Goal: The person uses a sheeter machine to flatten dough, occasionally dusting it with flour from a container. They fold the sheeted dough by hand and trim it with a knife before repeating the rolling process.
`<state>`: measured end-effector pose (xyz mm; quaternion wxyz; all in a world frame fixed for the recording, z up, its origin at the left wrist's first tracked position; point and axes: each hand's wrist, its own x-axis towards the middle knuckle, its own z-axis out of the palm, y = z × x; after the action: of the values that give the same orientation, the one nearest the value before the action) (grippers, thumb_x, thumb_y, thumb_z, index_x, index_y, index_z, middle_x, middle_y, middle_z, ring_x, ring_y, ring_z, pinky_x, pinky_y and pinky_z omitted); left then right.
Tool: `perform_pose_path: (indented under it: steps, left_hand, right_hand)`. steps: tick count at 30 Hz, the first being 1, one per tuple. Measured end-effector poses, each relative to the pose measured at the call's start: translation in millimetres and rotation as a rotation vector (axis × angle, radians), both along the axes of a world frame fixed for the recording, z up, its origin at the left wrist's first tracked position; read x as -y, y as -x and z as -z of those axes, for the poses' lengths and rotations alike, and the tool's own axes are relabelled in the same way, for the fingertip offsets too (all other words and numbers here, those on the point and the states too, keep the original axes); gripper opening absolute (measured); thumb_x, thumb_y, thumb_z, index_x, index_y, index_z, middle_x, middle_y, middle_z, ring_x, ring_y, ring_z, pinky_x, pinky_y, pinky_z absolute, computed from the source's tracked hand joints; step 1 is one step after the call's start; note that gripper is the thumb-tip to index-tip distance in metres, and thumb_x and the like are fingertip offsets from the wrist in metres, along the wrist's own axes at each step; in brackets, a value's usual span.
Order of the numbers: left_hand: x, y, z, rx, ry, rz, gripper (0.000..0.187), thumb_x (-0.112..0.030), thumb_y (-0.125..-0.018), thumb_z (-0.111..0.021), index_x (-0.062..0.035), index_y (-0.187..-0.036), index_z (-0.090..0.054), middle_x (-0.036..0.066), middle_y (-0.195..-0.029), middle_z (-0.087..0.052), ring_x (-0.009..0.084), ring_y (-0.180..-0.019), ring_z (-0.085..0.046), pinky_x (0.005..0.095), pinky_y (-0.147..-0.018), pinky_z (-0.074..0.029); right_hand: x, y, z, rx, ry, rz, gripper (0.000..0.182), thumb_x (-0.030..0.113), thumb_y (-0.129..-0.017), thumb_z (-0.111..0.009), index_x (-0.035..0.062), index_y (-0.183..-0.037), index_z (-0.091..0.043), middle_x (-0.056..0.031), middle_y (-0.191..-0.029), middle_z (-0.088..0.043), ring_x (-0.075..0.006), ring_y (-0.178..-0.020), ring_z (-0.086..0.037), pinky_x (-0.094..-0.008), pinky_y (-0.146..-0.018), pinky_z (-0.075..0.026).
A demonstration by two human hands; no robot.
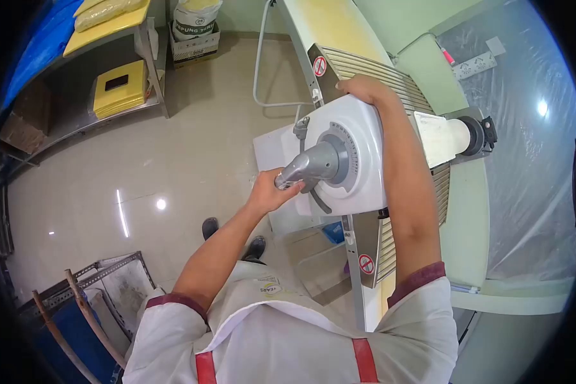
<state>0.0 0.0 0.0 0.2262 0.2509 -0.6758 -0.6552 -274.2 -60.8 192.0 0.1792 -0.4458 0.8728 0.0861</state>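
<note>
A white machine housing [365, 185] stands in front of me, with a round dial scale [349, 150] and a grey lever handle [313, 165] on its side. My left hand [272, 191] is wrapped round the end of that handle. Over the top of the housing reaches my right arm, and my right hand [365, 88] rests at its far edge near a metal guard grille [397, 77], with its fingers partly hidden. A dough roll or white cylinder [447, 136] lies beyond the arm. Below the handle hangs a curved dark grey lever [320, 200].
At the upper left, a metal shelf [77, 128] bears yellow trays [118, 96]. A sack [196, 19] stands in a box [195, 50] near the wall. Wooden poles [86, 313] lean at the lower left. A conveyor belt [339, 25] extends from the machine, beside a plastic-covered surface [531, 153].
</note>
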Motion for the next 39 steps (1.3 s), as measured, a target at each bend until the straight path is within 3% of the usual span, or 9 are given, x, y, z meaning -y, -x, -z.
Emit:
perform_pose_path:
  steps: [11, 15, 20, 26, 28, 30, 32, 35, 39]
  left_hand:
    - [35.3, 9.8, 15.7, -0.25, 0.362, 0.01, 0.025, -0.022, -0.073, -0.077, -0.0032, -0.072, -0.061, 0.012, -0.061, -0.06, 0.025, -0.053, -0.058, 0.0334, -0.054, -0.047]
    - [35.2, 6.4, 16.2, -0.125, 0.345, 0.034, 0.028, -0.027, -0.073, -0.078, -0.0034, -0.081, -0.065, 0.015, -0.069, -0.065, 0.0314, -0.062, -0.064, 0.0369, -0.06, -0.051]
    - [27.9, 12.4, 27.0, -0.107, 0.28, 0.002, 0.027, -0.022, -0.073, -0.079, -0.0018, -0.086, -0.066, 0.011, -0.066, -0.064, 0.0195, -0.059, -0.062, 0.0326, -0.059, -0.049]
    - [13.4, 14.4, 16.9, -0.197, -0.036, -0.089, 0.042, -0.018, -0.074, -0.078, 0.0002, -0.107, -0.06, 0.007, -0.089, -0.063, 0.0133, -0.08, -0.056, 0.0281, -0.07, -0.047]
    - [21.2, 20.3, 7.1, -0.171, 0.154, -0.064, 0.055, -0.027, -0.074, -0.079, 0.0012, -0.115, -0.054, 0.009, -0.093, -0.061, 0.0135, -0.086, -0.056, 0.028, -0.073, -0.047]
    - [29.8, 23.5, 9.3, -0.042, 0.239, -0.042, 0.065, -0.039, -0.072, -0.081, 0.0035, -0.111, -0.053, 0.008, -0.087, -0.06, 0.0143, -0.078, -0.059, 0.0281, -0.067, -0.049]
    - [24.2, 26.2, 16.3, -0.079, 0.206, -0.201, 0.069, -0.049, -0.069, -0.081, 0.0049, -0.103, -0.055, 0.008, -0.082, -0.059, 0.0154, -0.067, -0.059, 0.0287, -0.059, -0.049]
    - [36.6, 24.3, 27.1, -0.14, 0.284, -0.149, 0.081, -0.06, -0.067, -0.079, 0.007, -0.105, -0.053, 0.009, -0.079, -0.058, 0.0157, -0.061, -0.057, 0.0295, -0.053, -0.047]
    - [42.1, 20.2, 37.2, -0.187, 0.317, -0.173, 0.074, -0.055, -0.077, -0.073, 0.0048, -0.112, -0.05, 0.009, -0.08, -0.058, 0.0163, -0.063, -0.055, 0.0292, -0.055, -0.044]
  right_hand:
    - [-0.8, -19.1, -10.8, -0.025, 0.043, 0.118, 0.072, 0.059, -0.087, -0.045, -0.0066, -0.111, -0.064, -0.03, -0.123, -0.057, -0.0399, -0.116, -0.055, -0.0428, -0.099, -0.04]
    - [-2.9, -10.0, 0.1, -0.074, 0.133, -0.023, 0.075, 0.063, -0.086, -0.043, -0.0046, -0.107, -0.067, -0.0277, -0.114, -0.062, -0.0407, -0.11, -0.058, -0.0438, -0.096, -0.043]
    - [-35.1, -30.0, 5.0, 0.025, 0.629, -0.096, 0.05, 0.047, -0.087, -0.056, -0.001, -0.1, -0.066, -0.0244, -0.103, -0.065, -0.042, -0.098, -0.06, -0.0477, -0.088, -0.045]
    - [-207.4, -101.3, 2.1, -0.127, 0.935, -0.307, 0.053, 0.027, -0.084, -0.066, 0.0025, -0.129, -0.052, -0.0179, -0.135, -0.05, -0.0338, -0.128, -0.045, -0.0463, -0.108, -0.032]
    - [-287.8, -86.2, 26.2, -0.007, 1.059, -0.202, 0.051, 0.021, -0.085, -0.065, 0.005, -0.132, -0.051, -0.0163, -0.139, -0.048, -0.0321, -0.132, -0.042, -0.0427, -0.112, -0.029]
    - [-371.4, -78.2, 58.4, 0.198, 1.216, 0.343, 0.049, 0.018, -0.083, -0.067, 0.0049, -0.129, -0.053, -0.016, -0.137, -0.05, -0.0311, -0.131, -0.043, -0.0402, -0.111, -0.03]
    - [-479.7, -45.8, 122.6, -0.252, 1.194, 0.753, 0.045, 0.0, -0.085, -0.06, 0.0052, -0.129, -0.054, -0.0127, -0.133, -0.056, -0.0261, -0.128, -0.049, -0.0358, -0.109, -0.034]
    - [-647.3, -24.9, 199.5, -0.666, 1.039, 1.329, 0.041, 0.008, -0.092, -0.058, 0.004, -0.133, -0.049, -0.0156, -0.13, -0.056, -0.0281, -0.121, -0.053, -0.0368, -0.1, -0.041]
    - [-693.7, 1.8, 276.1, -0.224, 1.633, 1.69, 0.048, 0.007, -0.091, -0.054, 0.0001, -0.137, -0.043, -0.0182, -0.136, -0.048, -0.0294, -0.128, -0.045, -0.0369, -0.106, -0.035]
